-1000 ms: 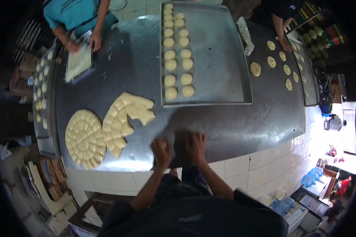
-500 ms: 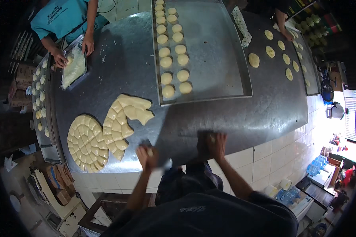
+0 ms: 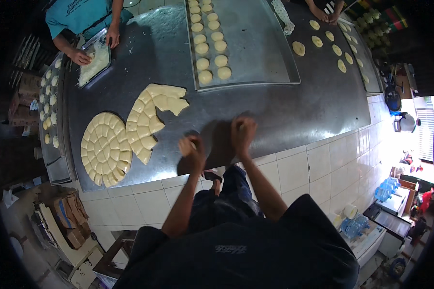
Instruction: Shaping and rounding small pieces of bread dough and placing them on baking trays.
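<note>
Above the near edge of the metal table, my left hand curls its fingers round a small pale piece of dough, of which only a bit shows. To its right, my right hand is cupped at the tabletop, a pale spot of dough showing among its fingers. Left of my hands lie a round slab of dough scored into pieces and a partly used scored slab with a ragged edge. Beyond my hands stands a large metal tray with two rows of dough balls along its left side.
At the far left, a co-worker's hands work over a tray of white shreds. Another person's hands are at the far right, near flattened dough rounds. A tray of coated balls stands along the left edge.
My hands have come closer together and lie further in from the table's edge. The whole view has shifted, so the table sits higher in it. The far-right person's second hand has come into view.
</note>
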